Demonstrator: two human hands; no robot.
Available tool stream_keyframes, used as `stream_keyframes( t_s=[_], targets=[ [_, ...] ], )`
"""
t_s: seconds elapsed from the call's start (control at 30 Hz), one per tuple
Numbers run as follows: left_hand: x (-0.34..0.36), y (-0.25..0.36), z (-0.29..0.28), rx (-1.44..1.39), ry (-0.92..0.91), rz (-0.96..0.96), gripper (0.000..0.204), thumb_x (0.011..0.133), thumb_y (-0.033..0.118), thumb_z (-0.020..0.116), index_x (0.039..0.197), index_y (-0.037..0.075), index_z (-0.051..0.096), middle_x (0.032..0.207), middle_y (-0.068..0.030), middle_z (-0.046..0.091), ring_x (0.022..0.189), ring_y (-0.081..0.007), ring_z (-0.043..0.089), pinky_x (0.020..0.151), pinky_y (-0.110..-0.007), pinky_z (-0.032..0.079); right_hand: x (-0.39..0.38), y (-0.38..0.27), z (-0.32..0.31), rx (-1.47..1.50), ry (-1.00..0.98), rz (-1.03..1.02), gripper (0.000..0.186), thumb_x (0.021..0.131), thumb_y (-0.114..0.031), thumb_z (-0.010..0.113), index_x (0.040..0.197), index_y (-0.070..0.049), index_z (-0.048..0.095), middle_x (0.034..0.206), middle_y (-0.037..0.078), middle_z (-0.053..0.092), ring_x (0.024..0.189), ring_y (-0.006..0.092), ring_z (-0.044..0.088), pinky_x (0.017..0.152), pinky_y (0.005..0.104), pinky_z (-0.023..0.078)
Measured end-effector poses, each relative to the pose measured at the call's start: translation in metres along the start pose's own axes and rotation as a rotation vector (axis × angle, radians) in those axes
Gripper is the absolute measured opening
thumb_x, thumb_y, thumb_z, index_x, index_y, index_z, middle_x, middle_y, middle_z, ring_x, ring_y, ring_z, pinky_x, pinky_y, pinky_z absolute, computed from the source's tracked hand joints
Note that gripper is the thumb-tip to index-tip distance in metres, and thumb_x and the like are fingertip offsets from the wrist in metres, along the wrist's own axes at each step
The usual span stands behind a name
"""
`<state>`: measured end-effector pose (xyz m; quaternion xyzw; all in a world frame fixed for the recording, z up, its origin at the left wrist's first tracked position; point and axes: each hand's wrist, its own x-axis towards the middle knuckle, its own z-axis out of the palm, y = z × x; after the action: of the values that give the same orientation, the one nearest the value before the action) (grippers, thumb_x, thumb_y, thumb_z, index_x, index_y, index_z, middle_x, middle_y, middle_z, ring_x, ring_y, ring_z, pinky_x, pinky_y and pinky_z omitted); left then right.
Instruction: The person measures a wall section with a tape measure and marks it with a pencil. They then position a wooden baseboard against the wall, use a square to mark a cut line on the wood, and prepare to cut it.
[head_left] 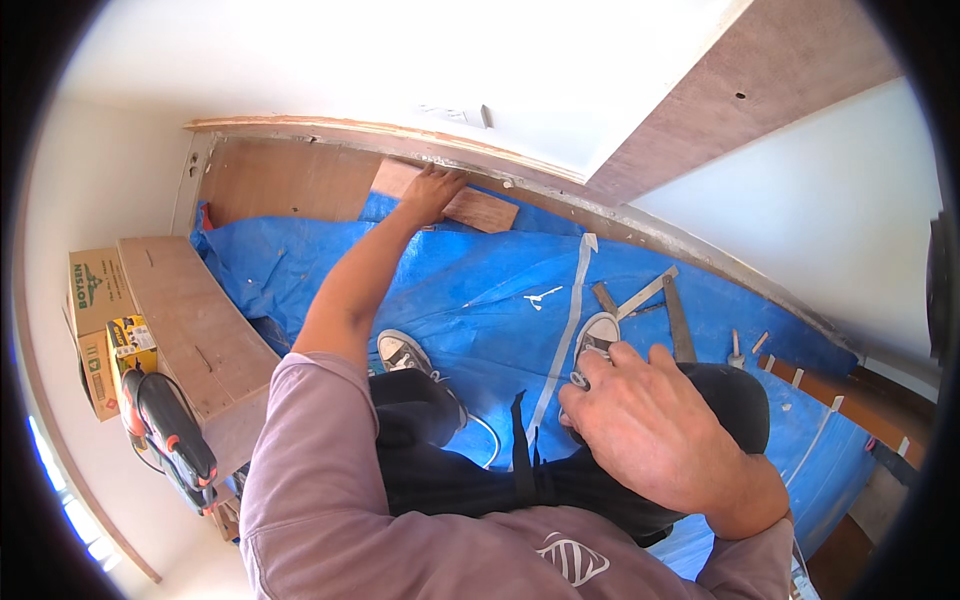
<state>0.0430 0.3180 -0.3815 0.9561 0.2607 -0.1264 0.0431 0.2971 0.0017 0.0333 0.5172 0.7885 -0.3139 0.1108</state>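
A flat reddish-brown wooden board (482,211) lies slantwise at the foot of the far wall, on the blue sheet (480,270). My left arm is stretched out to it, and my left hand (432,194) closes over its middle, fingers toward the wall. My right hand (648,425) is above my right knee, back of the hand up and fingers curled in. Whatever it may hold is hidden beneath the fingers. Beyond that hand, a folding metal square (678,318) and a strip of metal or wood (646,294) lie on the sheet.
At left, a wooden box (190,320) stands beside cardboard cartons (100,290) and a black-and-orange power tool (168,430). Masking tape (570,330) runs across the sheet. A brush-like tool (736,350) lies at right. A wooden beam (745,95) slants down at upper right.
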Motion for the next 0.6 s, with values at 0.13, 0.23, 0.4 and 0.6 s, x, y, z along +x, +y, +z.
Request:
stream_keyframes(
  t_s=[0.13,0.23,0.4,0.6],
  targets=[
    [-0.069,-0.039,-0.006,-0.162,0.03,-0.187,0.074,0.071,0.024,0.092,0.137,0.014,0.061,0.14,-0.0138,0.063,0.132,-0.0382,0.061,0.111,-0.053,0.052,-0.007,0.004,-0.002,-0.01,-0.032,0.043,0.014,0.098,-0.018,0.068,0.103,-0.008,0.077,0.107,0.012,0.067,0.109,0.0287,0.067,0.087,0.0451,0.05],
    [-0.137,-0.099,-0.001,-0.108,-0.05,-0.402,0.075,0.074,0.025,0.093,0.139,0.013,0.058,0.142,-0.0161,0.059,0.131,-0.0421,0.06,0.106,-0.054,0.055,-0.013,0.004,-0.002,0.007,-0.024,-0.002,0.013,0.096,-0.016,0.068,0.103,-0.008,0.077,0.106,0.012,0.067,0.108,0.0283,0.066,0.085,0.0442,0.05],
    [-0.223,-0.159,0.037,0.16,-0.521,-0.585,0.051,0.088,0.021,0.082,0.138,0.013,0.069,0.147,-0.0159,0.064,0.137,-0.0402,0.062,0.108,-0.05,0.055,-0.016,0.003,-0.001,0.025,-0.008,-0.067,0.014,0.093,-0.013,0.068,0.104,-0.008,0.076,0.104,0.011,0.067,0.108,0.0288,0.066,0.083,0.0442,0.049],
    [-0.161,-0.128,0.013,-0.056,-0.484,-0.702,0.033,0.104,0.018,0.059,0.13,0.012,0.079,0.14,-0.022,0.071,0.124,-0.0386,0.072,0.101,-0.057,0.058,-0.014,0.008,-0.004,0.028,-0.029,-0.025,0.013,0.093,-0.013,0.068,0.101,-0.008,0.076,0.103,0.01,0.066,0.106,0.0284,0.066,0.083,0.0439,0.049]
  ],
)
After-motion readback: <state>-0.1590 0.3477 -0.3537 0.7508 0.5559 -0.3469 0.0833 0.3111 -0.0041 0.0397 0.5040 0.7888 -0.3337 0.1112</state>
